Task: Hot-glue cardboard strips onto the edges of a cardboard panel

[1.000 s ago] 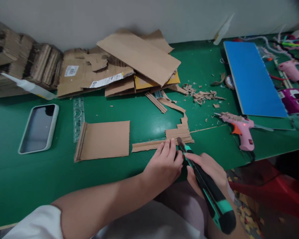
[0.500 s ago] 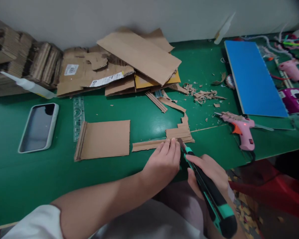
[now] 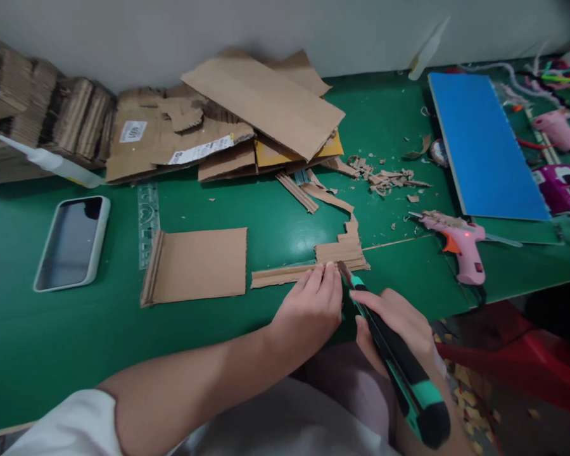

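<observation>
My left hand point(image 3: 308, 297) presses a narrow cardboard strip point(image 3: 275, 276) down on the green table, fingers held together. A thin greenish edge shows just behind the strip; I cannot make out what it is. In my right hand point(image 3: 399, 323) is a black and green utility knife point(image 3: 399, 367). Its blade tip meets the cardboard right beside my left fingertips. Behind them lies a stepped, ridged cardboard piece point(image 3: 339, 252). A flat cardboard rectangle point(image 3: 199, 263) with a layered left edge rests to the left of the strip.
A pink glue gun point(image 3: 460, 244) lies at right, its cord hanging off the table edge. Behind it is a blue board point(image 3: 489, 145). Cardboard sheets point(image 3: 266, 101) and scraps point(image 3: 389, 180) fill the back. At left are a phone point(image 3: 73, 240), a stencil ruler point(image 3: 148, 225) and a glue bottle point(image 3: 57, 164).
The knife and my right hand have shifted very slightly left. My left hand keeps its place on the strip, and the view has tipped a little.
</observation>
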A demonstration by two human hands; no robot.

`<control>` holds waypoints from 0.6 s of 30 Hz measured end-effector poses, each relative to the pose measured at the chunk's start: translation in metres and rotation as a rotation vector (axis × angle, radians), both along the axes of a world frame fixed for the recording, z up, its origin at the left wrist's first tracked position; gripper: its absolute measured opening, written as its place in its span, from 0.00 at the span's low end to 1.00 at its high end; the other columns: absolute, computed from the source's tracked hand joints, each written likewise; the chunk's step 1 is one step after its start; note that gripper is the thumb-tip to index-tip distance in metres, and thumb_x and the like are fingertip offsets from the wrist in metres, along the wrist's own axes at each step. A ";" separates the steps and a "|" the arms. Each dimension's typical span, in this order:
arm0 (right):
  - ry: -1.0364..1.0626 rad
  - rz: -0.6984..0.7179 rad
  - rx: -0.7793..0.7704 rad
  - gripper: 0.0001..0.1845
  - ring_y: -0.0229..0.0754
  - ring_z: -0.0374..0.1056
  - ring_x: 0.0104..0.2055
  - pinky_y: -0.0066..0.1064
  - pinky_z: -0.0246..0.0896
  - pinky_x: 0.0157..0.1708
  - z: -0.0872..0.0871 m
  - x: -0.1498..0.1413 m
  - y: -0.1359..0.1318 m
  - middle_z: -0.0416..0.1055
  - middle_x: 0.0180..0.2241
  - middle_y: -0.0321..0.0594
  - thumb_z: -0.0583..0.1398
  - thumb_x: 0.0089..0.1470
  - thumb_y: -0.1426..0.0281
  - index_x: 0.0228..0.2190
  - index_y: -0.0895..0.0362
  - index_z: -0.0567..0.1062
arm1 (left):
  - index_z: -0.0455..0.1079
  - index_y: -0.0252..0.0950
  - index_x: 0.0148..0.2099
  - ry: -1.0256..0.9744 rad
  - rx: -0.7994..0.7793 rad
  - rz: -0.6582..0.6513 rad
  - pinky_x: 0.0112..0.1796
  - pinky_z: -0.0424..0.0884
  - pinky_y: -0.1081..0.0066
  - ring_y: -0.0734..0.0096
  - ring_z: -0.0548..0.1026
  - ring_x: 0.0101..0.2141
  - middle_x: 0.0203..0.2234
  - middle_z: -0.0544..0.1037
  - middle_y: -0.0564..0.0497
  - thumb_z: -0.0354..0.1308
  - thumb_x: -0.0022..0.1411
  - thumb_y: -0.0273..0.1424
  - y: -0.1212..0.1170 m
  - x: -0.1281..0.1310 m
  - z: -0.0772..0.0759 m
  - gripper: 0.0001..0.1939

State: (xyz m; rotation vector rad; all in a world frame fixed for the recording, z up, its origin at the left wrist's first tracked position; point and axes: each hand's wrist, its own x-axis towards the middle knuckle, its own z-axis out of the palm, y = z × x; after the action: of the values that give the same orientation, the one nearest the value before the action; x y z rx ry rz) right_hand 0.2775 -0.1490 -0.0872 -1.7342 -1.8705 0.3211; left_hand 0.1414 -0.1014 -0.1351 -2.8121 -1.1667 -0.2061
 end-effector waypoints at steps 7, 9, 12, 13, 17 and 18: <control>0.048 0.003 0.046 0.10 0.43 0.68 0.37 0.38 0.65 0.40 -0.009 0.002 -0.003 0.73 0.34 0.41 0.57 0.51 0.74 0.37 0.55 0.73 | 0.65 0.27 0.51 -0.023 -0.037 0.004 0.50 0.67 0.65 0.59 0.68 0.51 0.52 0.69 0.39 0.45 0.64 0.30 0.000 0.000 -0.001 0.17; 0.064 -0.011 0.024 0.10 0.42 0.68 0.36 0.36 0.66 0.38 -0.012 0.003 -0.002 0.72 0.34 0.41 0.57 0.51 0.75 0.37 0.55 0.73 | 0.65 0.27 0.51 -0.020 -0.032 0.001 0.50 0.67 0.65 0.59 0.68 0.51 0.52 0.69 0.39 0.45 0.64 0.30 0.000 0.000 -0.001 0.18; 0.060 0.082 0.107 0.10 0.40 0.68 0.32 0.33 0.66 0.33 -0.018 0.012 0.002 0.72 0.32 0.40 0.57 0.49 0.76 0.36 0.55 0.73 | 0.62 0.24 0.54 -0.003 -0.025 -0.001 0.50 0.67 0.66 0.59 0.68 0.52 0.52 0.68 0.38 0.45 0.63 0.29 -0.001 -0.001 -0.002 0.20; 0.049 0.135 0.140 0.11 0.40 0.68 0.31 0.32 0.66 0.31 -0.020 0.016 0.004 0.72 0.31 0.39 0.57 0.48 0.76 0.36 0.56 0.73 | 0.62 0.23 0.55 0.001 -0.023 0.000 0.50 0.67 0.66 0.59 0.68 0.52 0.52 0.68 0.38 0.45 0.63 0.28 -0.001 -0.001 -0.002 0.20; -0.060 0.331 0.165 0.18 0.39 0.68 0.27 0.29 0.65 0.25 -0.030 0.034 0.011 0.72 0.29 0.41 0.58 0.46 0.75 0.42 0.58 0.70 | 0.62 0.23 0.55 -0.001 -0.012 -0.003 0.50 0.67 0.66 0.59 0.68 0.51 0.52 0.69 0.39 0.45 0.63 0.29 0.000 -0.002 -0.003 0.21; -0.087 0.369 0.166 0.19 0.39 0.68 0.27 0.29 0.65 0.23 -0.031 0.037 0.012 0.71 0.29 0.41 0.59 0.46 0.74 0.43 0.59 0.69 | 0.62 0.23 0.55 -0.004 -0.009 -0.001 0.49 0.68 0.67 0.59 0.68 0.51 0.52 0.69 0.39 0.45 0.63 0.29 0.000 -0.001 -0.003 0.20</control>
State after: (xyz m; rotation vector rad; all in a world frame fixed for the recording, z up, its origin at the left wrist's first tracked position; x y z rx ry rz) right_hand 0.3146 -0.1374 -0.1182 -1.3098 -2.2128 0.2238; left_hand 0.1399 -0.1018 -0.1385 -2.8211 -1.1695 -0.2077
